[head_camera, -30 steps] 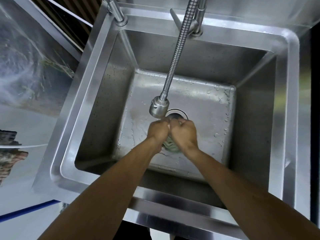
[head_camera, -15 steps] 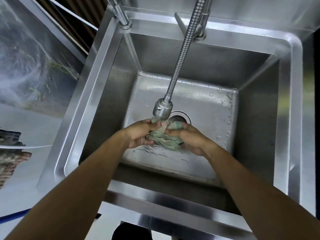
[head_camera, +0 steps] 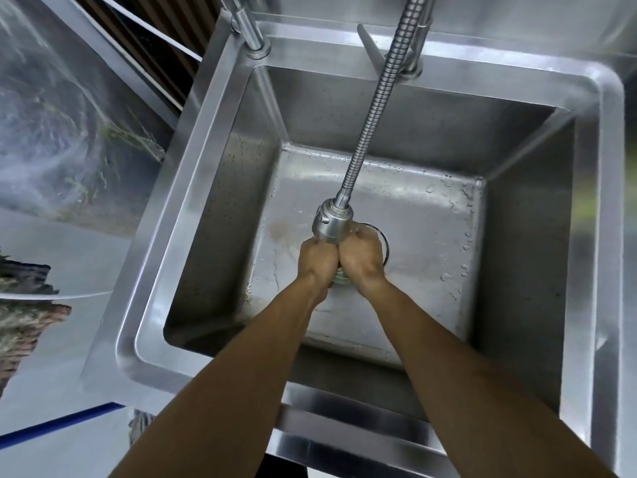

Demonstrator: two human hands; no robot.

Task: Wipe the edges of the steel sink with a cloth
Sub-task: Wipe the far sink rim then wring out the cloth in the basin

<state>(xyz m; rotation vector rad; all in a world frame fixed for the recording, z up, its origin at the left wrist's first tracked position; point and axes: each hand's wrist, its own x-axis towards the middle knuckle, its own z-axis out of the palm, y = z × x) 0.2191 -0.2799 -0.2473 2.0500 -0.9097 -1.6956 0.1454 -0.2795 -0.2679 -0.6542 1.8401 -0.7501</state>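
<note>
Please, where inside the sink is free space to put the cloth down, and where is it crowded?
Free: the wet sink floor between the drain and the right wall, and the floor left of the left hand. Crowded: the middle, where both hands, right hand included, squeeze the cloth under the spray head, above the drain.

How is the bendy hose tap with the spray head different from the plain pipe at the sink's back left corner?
The hose tap is ribbed, reaches over the basin and ends in a wide spray head above both hands. The plain pipe is smooth and stands at the rim. Both are shiny metal, mounted on the sink's back edge.
</note>
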